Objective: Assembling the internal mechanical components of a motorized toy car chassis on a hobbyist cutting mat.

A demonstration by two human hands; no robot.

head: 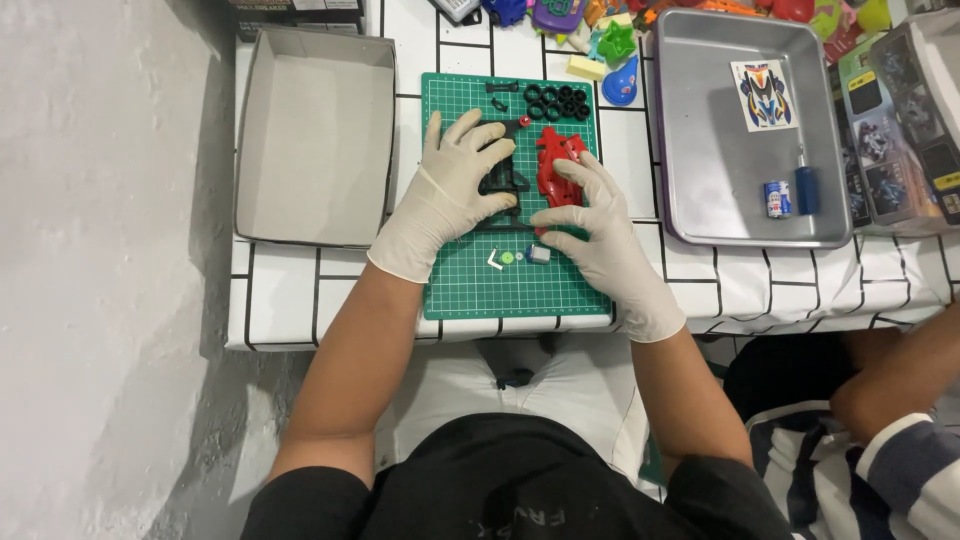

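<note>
Both my hands wear white gloves and rest on a green cutting mat. My left hand lies over a black toy-car chassis, fingers spread and touching it. My right hand reaches in from the right, its fingers on a red toy-car body shell beside the chassis. Whether either hand grips its part is unclear. Several black tyres lie at the mat's top. Small parts sit in front of my hands: a white piece, a green gear and a small grey motor.
An empty grey cardboard box lid stands to the left. A metal tray on the right holds a sticker sheet and two batteries. Colourful toys crowd the back edge. Another person's striped sleeve is at lower right.
</note>
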